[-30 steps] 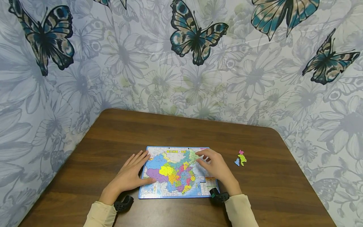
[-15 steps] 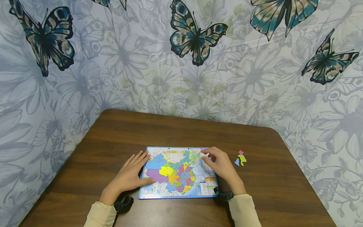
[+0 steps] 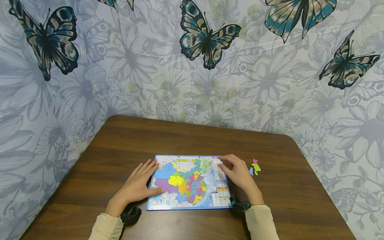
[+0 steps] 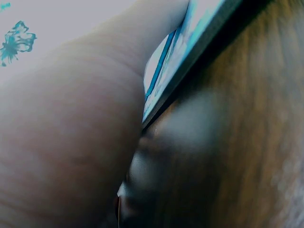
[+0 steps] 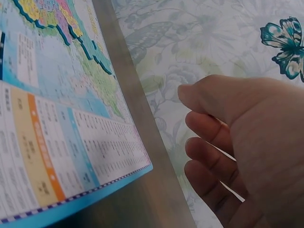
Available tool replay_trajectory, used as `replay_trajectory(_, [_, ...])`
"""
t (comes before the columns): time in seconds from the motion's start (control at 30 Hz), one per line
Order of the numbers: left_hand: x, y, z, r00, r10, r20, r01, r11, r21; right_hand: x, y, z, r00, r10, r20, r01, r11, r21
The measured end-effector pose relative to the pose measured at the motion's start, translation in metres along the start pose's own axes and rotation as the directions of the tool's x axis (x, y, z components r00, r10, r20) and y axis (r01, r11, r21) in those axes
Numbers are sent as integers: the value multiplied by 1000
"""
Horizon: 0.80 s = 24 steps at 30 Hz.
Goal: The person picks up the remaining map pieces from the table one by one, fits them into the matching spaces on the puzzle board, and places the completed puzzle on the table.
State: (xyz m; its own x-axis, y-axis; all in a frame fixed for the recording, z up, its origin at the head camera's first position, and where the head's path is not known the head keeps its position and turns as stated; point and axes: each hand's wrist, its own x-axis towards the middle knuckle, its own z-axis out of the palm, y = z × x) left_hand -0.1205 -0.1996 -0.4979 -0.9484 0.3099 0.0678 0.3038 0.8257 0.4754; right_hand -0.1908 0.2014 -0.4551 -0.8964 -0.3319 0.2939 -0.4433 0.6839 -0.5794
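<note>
A blue-rimmed map puzzle board [image 3: 163, 204] lies flat on the table, its many-coloured pieces forming a large map. My left hand [image 3: 135, 184] rests on the board's left side, fingers and thumb spread over its edge. Blurred and close, the same hand [image 4: 71, 128] fills much of the left wrist view. Over the board's upper right edge is my right hand [image 3: 238, 171], with fingers loosely bent. In the right wrist view that hand [image 5: 242, 142] holds nothing. Three loose puzzle pieces lie just right of it: a pink piece [image 3: 254, 160], a green piece [image 3: 256, 168] and a blue piece [image 3: 251, 171].
The brown wooden table [image 3: 186, 136] has rounded far corners. Behind it hangs a cloth backdrop [image 3: 135, 86] printed with flowers and butterflies. Black wrist straps, such as the left strap [image 3: 131, 216], sit below light sleeves.
My right hand has moved right, from the light green piece at the map's upper right to the board's right edge, and now partly covers the blue loose piece. The left hand stays put.
</note>
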Motion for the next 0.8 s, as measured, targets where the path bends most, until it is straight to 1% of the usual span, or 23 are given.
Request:
replay_trajectory(0.37, [0, 0, 0, 1000, 0, 3, 0, 1000, -2, -2, 8, -9, 999, 41, -28, -41, 999, -2])
replay_trajectory(0.63, [0, -1, 1, 1000, 4, -1, -4, 1000, -4, -5, 19, -16, 995, 57, -79, -60, 998, -29])
replay_trajectory(0.8, [0, -1, 0, 1000, 5, -3, -5, 1000, -2, -7, 24, -19, 991, 72, -114, -74, 997, -17])
